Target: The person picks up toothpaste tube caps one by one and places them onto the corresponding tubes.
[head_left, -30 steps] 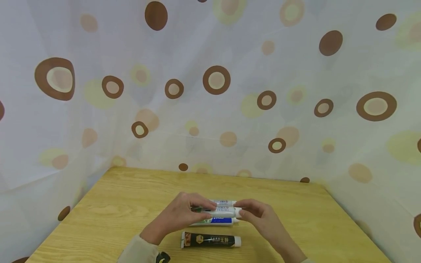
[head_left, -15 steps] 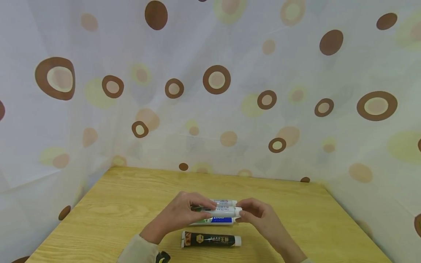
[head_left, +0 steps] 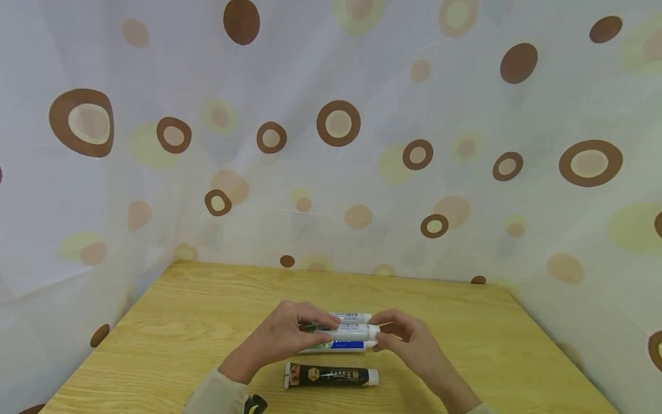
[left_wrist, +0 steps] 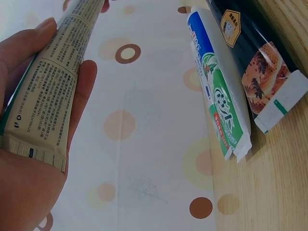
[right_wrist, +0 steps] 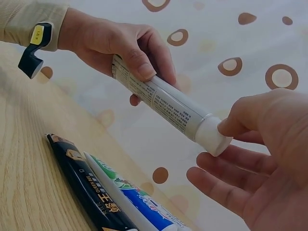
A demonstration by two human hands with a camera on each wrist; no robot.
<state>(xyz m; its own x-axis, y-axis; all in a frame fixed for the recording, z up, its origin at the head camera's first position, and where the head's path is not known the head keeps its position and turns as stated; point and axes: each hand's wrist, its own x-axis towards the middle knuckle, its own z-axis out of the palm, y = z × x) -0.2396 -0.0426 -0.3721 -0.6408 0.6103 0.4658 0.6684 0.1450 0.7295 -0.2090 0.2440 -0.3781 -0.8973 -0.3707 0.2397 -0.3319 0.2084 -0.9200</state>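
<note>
My left hand grips a pale toothpaste tube by its body, raised above the table with its white cap toward the right. My right hand pinches that cap between thumb and fingers. In the left wrist view, dense small print covers the held tube's beige underside, and its flat crimped end lies by the palm. Below the hands lies a blue, green and white toothpaste tube. Closer to me is a black toothpaste tube with a white cap and honeycomb picture.
Another pale tube lies behind the held one, partly hidden by it and the left hand. The wooden table is bordered by a white sheet with brown and yellow circles. A dark band circles my left wrist.
The right thumb and fingertips shift slightly about the cap, and the head view drifts a little. The left hand and the lying tubes stay put.
</note>
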